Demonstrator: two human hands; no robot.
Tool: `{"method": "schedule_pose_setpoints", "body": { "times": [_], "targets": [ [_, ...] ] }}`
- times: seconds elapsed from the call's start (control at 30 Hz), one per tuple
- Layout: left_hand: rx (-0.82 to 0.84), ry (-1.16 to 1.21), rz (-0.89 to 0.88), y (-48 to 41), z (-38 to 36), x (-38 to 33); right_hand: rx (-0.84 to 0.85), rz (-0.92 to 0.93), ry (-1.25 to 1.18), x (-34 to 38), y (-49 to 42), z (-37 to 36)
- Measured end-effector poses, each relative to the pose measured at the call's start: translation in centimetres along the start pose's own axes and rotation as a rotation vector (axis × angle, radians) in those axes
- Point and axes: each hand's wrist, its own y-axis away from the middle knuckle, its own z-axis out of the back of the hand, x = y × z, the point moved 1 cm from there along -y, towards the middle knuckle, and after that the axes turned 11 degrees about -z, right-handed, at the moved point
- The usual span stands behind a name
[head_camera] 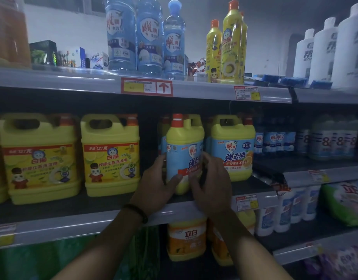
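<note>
A yellow detergent jug (184,146) with a red cap and a light blue label stands on the middle shelf (93,223), turned at an angle. My left hand (155,182) grips its left side, thumb across the lower front. My right hand (212,182) grips its right side, fingers curled round the label. A dark bead bracelet sits on my left wrist. The jug's base is partly hidden behind my hands.
A matching jug (232,146) stands just to the right, two larger yellow jugs (111,154) to the left. Blue bottles (149,37) and slim yellow bottles (232,43) fill the top shelf. Orange-labelled jugs (186,239) sit on the shelf below my hands.
</note>
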Motion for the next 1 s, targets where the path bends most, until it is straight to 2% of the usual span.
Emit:
{"method": "schedule_pose_setpoints", "body": {
  "times": [0.17,0.27,0.37,0.6,0.9,1.0],
  "targets": [
    [0.022,0.026,0.056,-0.1,0.0,0.1,0.123,-0.067,0.095,-0.2,-0.3,-0.2],
    [-0.139,-0.253,0.037,-0.1,-0.4,0.4,0.183,-0.09,0.084,-0.6,-0.3,-0.3],
    [-0.186,-0.394,0.043,0.1,-0.9,0.2,0.18,-0.091,0.069,-0.8,-0.3,-0.4],
    [-0.077,-0.563,-0.092,0.6,-1.4,-0.5,0.175,-0.106,0.074,-0.7,-0.1,-0.6],
    [0.072,-0.596,0.015,-0.1,-1.1,-1.1,0.151,-0.067,0.103,-0.3,0.0,-0.3],
    [0.105,-0.612,0.055,0.0,-1.0,-1.1,0.222,-0.089,0.098,-0.2,-0.3,0.4]
  ]
}}
